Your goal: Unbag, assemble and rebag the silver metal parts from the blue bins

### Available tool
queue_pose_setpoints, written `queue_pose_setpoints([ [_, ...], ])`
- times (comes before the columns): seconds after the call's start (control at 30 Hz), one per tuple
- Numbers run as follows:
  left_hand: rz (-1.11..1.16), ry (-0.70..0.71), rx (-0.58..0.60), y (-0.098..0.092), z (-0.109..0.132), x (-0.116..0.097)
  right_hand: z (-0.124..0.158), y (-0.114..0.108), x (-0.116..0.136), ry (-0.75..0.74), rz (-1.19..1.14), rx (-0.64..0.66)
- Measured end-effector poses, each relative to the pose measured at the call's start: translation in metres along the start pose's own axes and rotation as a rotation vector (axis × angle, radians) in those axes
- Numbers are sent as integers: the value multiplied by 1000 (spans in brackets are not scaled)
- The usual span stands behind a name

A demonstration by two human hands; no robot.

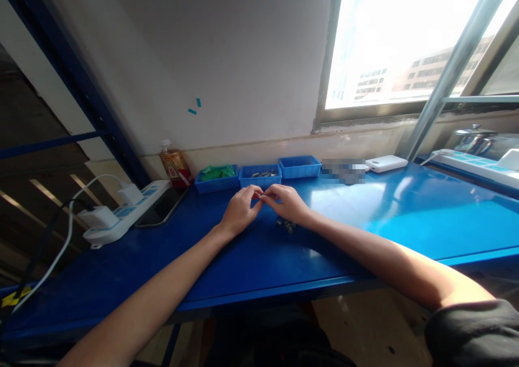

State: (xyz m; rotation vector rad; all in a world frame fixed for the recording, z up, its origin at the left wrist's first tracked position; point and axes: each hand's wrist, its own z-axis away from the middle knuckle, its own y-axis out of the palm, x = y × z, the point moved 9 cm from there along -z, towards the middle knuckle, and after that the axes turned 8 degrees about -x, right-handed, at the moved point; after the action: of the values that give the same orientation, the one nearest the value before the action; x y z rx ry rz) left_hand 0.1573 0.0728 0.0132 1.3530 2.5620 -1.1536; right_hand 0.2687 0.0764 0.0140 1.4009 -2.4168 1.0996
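My left hand (242, 207) and my right hand (285, 200) meet fingertip to fingertip above the blue table (227, 264). Both are closed in a pinch around a tiny light-coloured piece (261, 196), too small to name. Below my right hand, partly covered by it, lies a small heap of metal parts (288, 226). Just behind my hands stands a blue bin (259, 182) with metal pieces in it. To its left a second blue bin (218, 186) holds green material, and to its right is a third blue bin (300, 169) with small contents I cannot make out.
At the left lie a white power strip (121, 224) with plugs and cables, and a dark phone (160, 209). A bottle (175, 167) stands by the wall. A white power bank (386, 164) lies at the back right, near a metal post (438, 102).
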Motion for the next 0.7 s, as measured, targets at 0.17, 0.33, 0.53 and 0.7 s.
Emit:
queue_pose_setpoints([
  [0.17, -12, -7, -10, -1, 0, -2, -1, -5, -1, 10, 18, -43],
  [0.33, 7, -37, 20, 1, -1, 1, 2, -9, 10, -123, 58, -61],
  [0.53, 67, -49, 85, 5, -1, -2, 1, -8, 17, -213, 110, -39],
  [0.7, 126, -72, 144, 9, 0, -2, 0, -20, 28, -283, 95, -129],
])
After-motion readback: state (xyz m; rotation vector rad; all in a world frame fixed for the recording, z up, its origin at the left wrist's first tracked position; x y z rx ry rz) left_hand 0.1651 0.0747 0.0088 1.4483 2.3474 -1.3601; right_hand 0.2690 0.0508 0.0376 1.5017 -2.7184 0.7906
